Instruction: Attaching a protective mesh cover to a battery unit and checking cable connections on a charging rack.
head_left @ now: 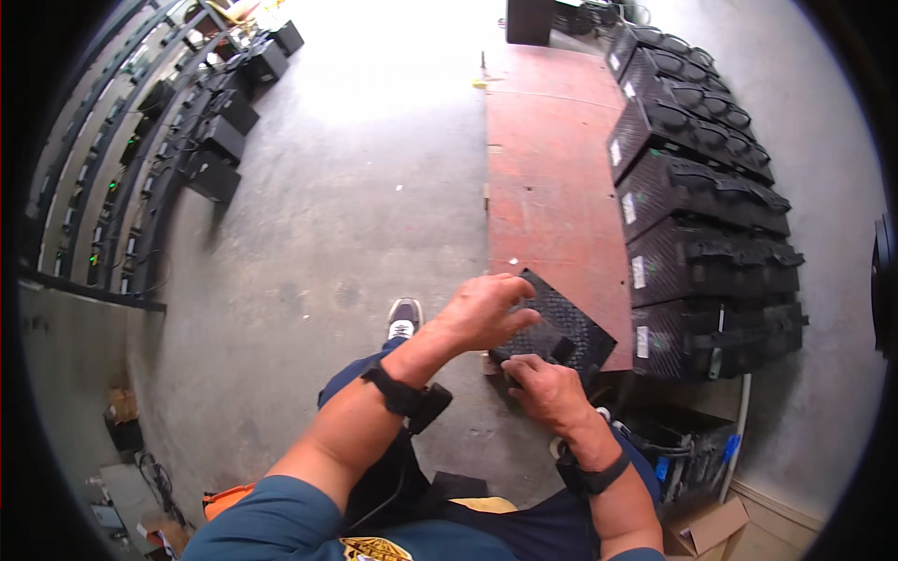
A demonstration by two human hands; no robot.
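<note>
Black, mesh-textured, flat-faced rectangular unit (pixel 587 329) at the near end of a long, scuffed red board (pixel 559 201).
It lies just right of the left hand (pixel 484 310), whose fingers are parted and loosely curved, with nothing visibly gripped, and just ahead of the right hand (pixel 552 393), whose fingers bend in at its near side; their hold cannot be told. Its far edge slants from upper left to lower right; neither hand is clearly nearer.
</note>
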